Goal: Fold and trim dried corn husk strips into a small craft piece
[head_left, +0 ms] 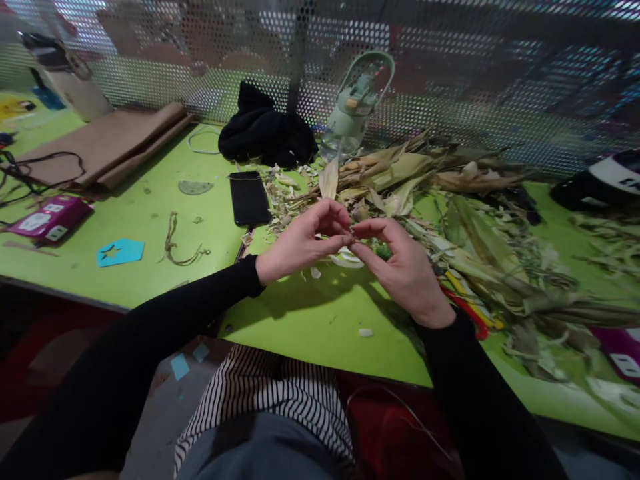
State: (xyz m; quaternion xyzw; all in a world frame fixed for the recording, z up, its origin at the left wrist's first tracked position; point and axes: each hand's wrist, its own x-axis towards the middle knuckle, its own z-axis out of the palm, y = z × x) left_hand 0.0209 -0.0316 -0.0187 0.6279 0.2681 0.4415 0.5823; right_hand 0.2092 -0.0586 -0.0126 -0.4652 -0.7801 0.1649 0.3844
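Note:
My left hand (305, 241) and my right hand (400, 267) meet above the green table (310, 320), fingertips pinched together on a small pale piece of husk that I can barely make out. Both hands are closed in a pinch. A white curled husk strip (346, 259) lies on the table just under the fingertips. Right behind the hands spreads a big pile of dried corn husks (450, 213).
A black phone (249, 198) lies left of the hands. A black cloth (267, 133) and a pale green bottle (357, 107) stand at the back by the perforated metal screen (475, 73). Brown paper (107, 143), a magenta box (47, 219) and a blue card (120, 252) lie left. Red-and-yellow handles (470, 310) lie at right.

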